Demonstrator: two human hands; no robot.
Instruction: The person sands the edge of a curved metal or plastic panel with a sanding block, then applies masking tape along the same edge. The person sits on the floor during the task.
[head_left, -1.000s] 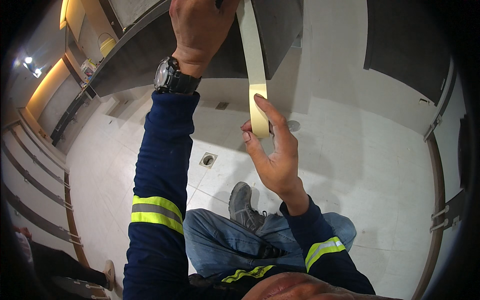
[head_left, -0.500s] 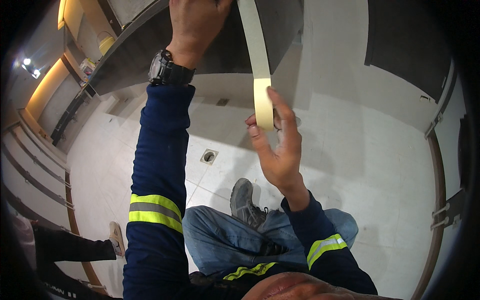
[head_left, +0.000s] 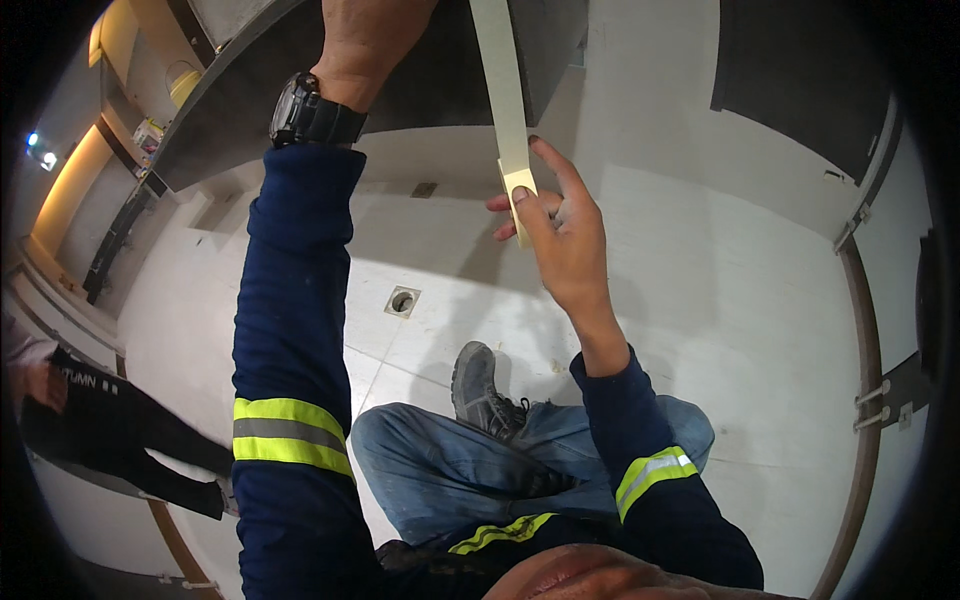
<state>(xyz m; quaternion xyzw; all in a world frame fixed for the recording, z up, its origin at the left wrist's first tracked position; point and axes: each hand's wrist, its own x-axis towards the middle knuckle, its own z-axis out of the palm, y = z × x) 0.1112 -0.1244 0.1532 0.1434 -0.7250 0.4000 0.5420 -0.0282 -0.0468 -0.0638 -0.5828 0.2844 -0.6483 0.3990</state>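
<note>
A pale yellow strip of masking tape (head_left: 502, 90) runs down from the top edge of the picture to its roll (head_left: 524, 225). My right hand (head_left: 570, 235) holds that roll, with the thumb pressed on the tape and the forefinger stretched upward beside the strip. Other fingers show behind the roll. At the top edge my left hand (head_left: 372, 45) is raised against a dark panel (head_left: 440, 85); its fingers lie outside the picture, so what they touch is hidden. A black watch (head_left: 318, 115) sits on the left wrist.
Below lies a pale tiled floor (head_left: 760, 370) with a square drain (head_left: 402, 302). My crossed legs (head_left: 450, 460) and a grey shoe (head_left: 483, 390) are underneath. Another person's dark trousers (head_left: 130, 415) show at the left. A dark door panel (head_left: 800, 90) hangs at the upper right.
My right thumb has come down onto the tape, and the roll is turned more edge-on. My left hand has shifted slightly up and left in view. The other person's legs have moved.
</note>
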